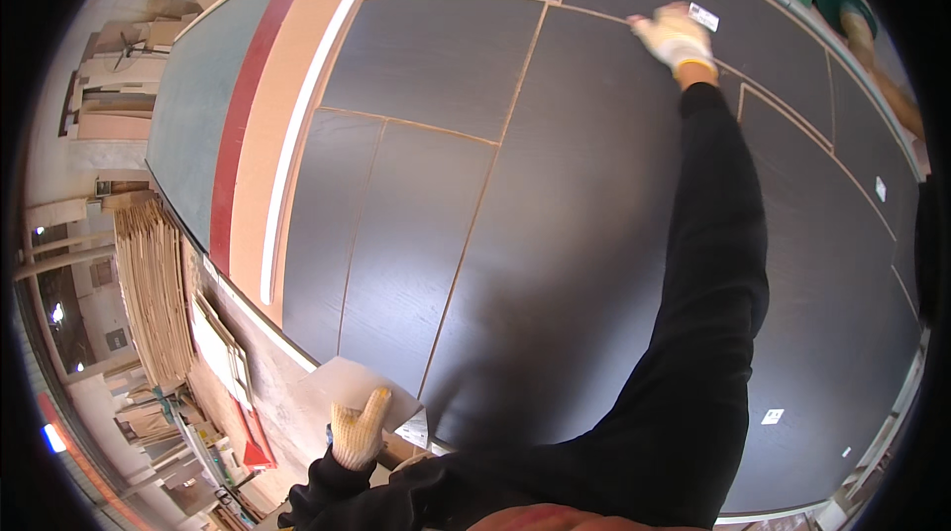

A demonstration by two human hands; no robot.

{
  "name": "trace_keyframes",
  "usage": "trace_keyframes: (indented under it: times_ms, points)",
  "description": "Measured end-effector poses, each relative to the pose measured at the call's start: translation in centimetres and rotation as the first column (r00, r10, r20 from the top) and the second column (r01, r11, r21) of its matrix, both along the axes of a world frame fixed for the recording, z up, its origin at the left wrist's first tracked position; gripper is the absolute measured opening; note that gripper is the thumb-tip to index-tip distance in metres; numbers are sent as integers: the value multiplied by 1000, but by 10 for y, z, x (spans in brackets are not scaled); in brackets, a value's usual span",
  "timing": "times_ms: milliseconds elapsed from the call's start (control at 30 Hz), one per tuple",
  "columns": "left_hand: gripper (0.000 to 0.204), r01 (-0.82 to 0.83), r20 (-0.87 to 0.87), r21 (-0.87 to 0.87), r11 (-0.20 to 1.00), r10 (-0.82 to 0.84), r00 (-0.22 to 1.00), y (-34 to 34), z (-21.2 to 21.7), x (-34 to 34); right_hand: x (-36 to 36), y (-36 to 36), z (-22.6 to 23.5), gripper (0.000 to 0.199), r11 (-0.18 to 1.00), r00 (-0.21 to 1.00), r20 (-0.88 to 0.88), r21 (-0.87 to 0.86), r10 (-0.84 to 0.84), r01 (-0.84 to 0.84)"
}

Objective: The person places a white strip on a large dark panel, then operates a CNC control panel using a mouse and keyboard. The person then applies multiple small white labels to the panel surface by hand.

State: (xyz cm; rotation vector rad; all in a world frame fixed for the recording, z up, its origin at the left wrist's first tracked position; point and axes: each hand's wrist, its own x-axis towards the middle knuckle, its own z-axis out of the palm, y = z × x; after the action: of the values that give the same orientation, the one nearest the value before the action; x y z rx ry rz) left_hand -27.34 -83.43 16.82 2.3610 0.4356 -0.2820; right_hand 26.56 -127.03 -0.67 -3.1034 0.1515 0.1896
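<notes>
My left hand [357,432], in a knitted off-white glove, is closed on a pale sheet [342,378] at the near edge of the work surface, its thumb lying on top. Stretched far out to the right, my right hand [678,40] wears a similar glove with a yellow cuff. Its thumb is spread to the left, and the fingertips touch or lie beside a small white label [703,17]. Under that hand lie dark grey-black panels [584,135] with thin brown edges, cut in rectangles. Whether the label is stuck down I cannot tell.
Other small labels [772,416] sit on the panels. To the left lie a white strip [315,140], a dark red strip [260,85] and a green-grey board [203,125]. Stacked boards [154,283] stand beyond. Another person's arm [882,75] shows at the far right edge.
</notes>
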Motion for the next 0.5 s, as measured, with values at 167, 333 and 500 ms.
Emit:
trace_keyframes:
  times_ms: [167, 333, 500]
  points:
    - [17, -256, -81, -419, 871, 244, 966, 8, 9, -30, -165, 167, 36, 45, 737, 861, 279, 446, 425, -508]
    - [16, -295, -9, -466, 834, 329, 944, 24, 25, -51, -450, 280, 105, 72, -258, 594, 96, 946, 799, 194]
    - [16, -305, 186, -648, 698, 533, 825, 45, 53, -80, -540, 308, 156, 66, -155, 637, 25, 976, 770, 150]
